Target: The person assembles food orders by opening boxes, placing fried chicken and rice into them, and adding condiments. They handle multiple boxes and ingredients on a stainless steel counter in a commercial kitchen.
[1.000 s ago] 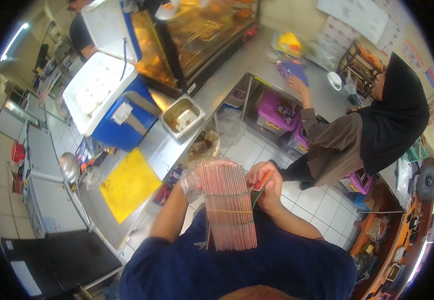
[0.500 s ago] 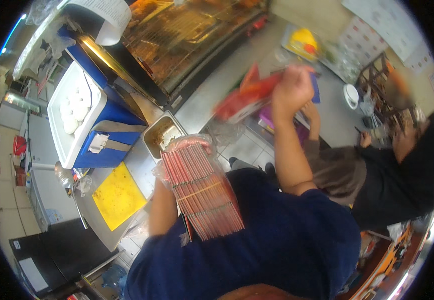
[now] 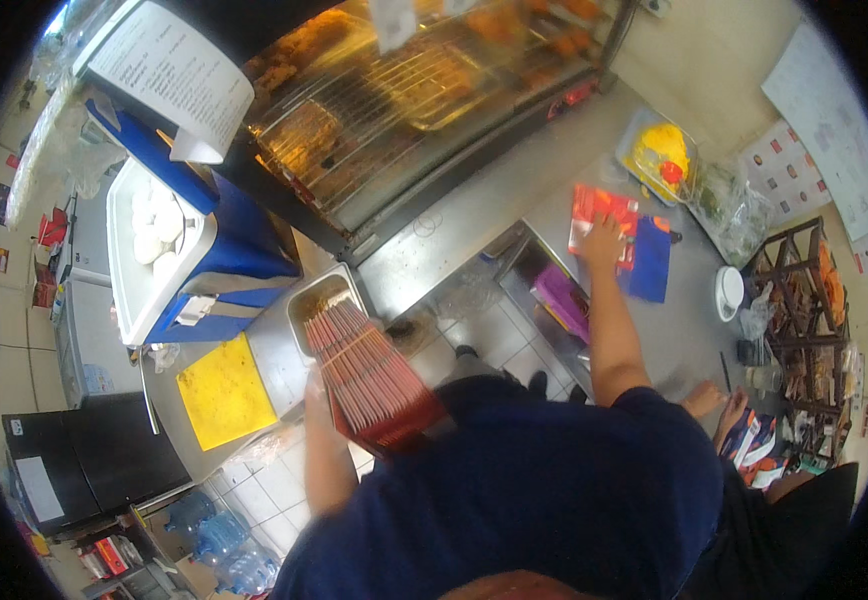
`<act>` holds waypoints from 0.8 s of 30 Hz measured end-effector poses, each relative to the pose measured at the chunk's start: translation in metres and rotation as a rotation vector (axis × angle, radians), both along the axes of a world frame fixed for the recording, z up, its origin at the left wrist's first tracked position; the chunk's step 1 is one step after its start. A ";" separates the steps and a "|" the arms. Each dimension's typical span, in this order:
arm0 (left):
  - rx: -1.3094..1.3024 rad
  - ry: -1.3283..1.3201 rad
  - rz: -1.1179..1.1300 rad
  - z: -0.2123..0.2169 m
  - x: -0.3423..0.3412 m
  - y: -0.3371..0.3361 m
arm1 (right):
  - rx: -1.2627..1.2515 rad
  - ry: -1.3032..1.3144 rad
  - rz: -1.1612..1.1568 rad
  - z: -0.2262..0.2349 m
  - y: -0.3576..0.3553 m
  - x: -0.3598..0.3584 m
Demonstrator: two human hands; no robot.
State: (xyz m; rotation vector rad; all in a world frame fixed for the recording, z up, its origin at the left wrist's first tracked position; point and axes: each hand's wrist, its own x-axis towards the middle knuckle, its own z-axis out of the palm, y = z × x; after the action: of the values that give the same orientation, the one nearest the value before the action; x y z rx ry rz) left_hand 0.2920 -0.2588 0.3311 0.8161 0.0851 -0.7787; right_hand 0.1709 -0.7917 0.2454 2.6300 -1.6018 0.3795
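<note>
Against my body I carry a bundle of flat red folded cartons [image 3: 364, 362], their edges stacked and a band running across them. My left hand [image 3: 318, 388] grips its left side; the fingers are mostly hidden by the bundle. On the steel counter to the right, my right hand [image 3: 604, 238] rests with fingers spread on a flat red carton [image 3: 588, 206]. Beside that carton lies a blue sheet [image 3: 651, 262], partly next to my wrist.
A lit glass food warmer [image 3: 394, 120] stands ahead. Left are a blue-and-white cooler [image 3: 239, 270], a steel pan [image 3: 304, 298] and a yellow board [image 3: 224, 392]. A tray of yellow food [image 3: 659, 150] sits far right. A co-worker's hands [image 3: 704, 398] are near the right counter edge.
My right hand has come down to the counter, where a red carton now lies flat beneath it. The carton bundle has tilted away from its plastic wrap, and the view has turned.
</note>
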 end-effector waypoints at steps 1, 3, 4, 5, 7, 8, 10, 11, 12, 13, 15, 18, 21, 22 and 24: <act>-0.002 0.008 0.008 -0.004 0.001 -0.002 | 0.004 -0.001 0.045 -0.033 0.002 -0.015; -0.030 0.007 0.050 -0.014 -0.001 0.003 | 0.017 -0.074 0.077 -0.025 0.015 -0.010; -0.053 0.013 0.067 -0.021 -0.005 0.007 | -0.033 -0.101 0.043 -0.009 0.015 0.000; -0.067 0.031 0.084 -0.028 -0.010 0.012 | -0.064 -0.116 0.011 0.007 0.022 0.006; -0.101 0.056 0.106 -0.040 -0.018 0.022 | -0.112 -0.266 0.051 0.031 0.042 0.011; -0.126 0.067 0.105 -0.045 -0.022 0.027 | -0.139 -0.407 0.118 0.042 0.052 0.016; -0.183 0.071 0.084 -0.056 -0.030 0.038 | 0.108 -0.655 0.300 0.076 0.098 0.022; -0.184 0.077 0.074 -0.059 -0.033 0.042 | 0.388 -0.746 0.414 0.095 0.133 0.023; -0.167 0.079 0.045 -0.061 -0.032 0.042 | 0.638 -0.841 0.585 0.097 0.164 0.021; -0.052 0.089 0.049 -0.054 -0.033 0.037 | 0.943 -0.740 0.737 0.112 0.204 0.017; 0.268 0.057 0.007 -0.050 -0.028 0.038 | 1.543 -0.558 0.869 0.105 0.275 -0.003; 0.924 -0.198 -0.220 -0.128 -0.016 0.064 | 1.204 -0.725 0.861 0.075 0.361 -0.033; 0.865 -0.045 -0.426 -0.046 -0.078 0.013 | 1.624 -0.829 0.235 0.034 0.379 -0.092; 0.802 0.033 -0.472 -0.042 -0.093 0.005 | 1.680 -0.897 0.092 0.013 0.386 -0.116; 0.808 0.110 -0.597 -0.054 -0.113 -0.009 | 1.802 -1.037 -0.180 -0.025 0.398 -0.156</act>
State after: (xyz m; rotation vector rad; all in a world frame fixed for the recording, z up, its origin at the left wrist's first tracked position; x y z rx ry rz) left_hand 0.1792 -0.2674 0.2769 1.6023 0.2728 -1.3869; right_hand 0.0144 -0.3940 0.2202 3.2556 -3.9333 0.3624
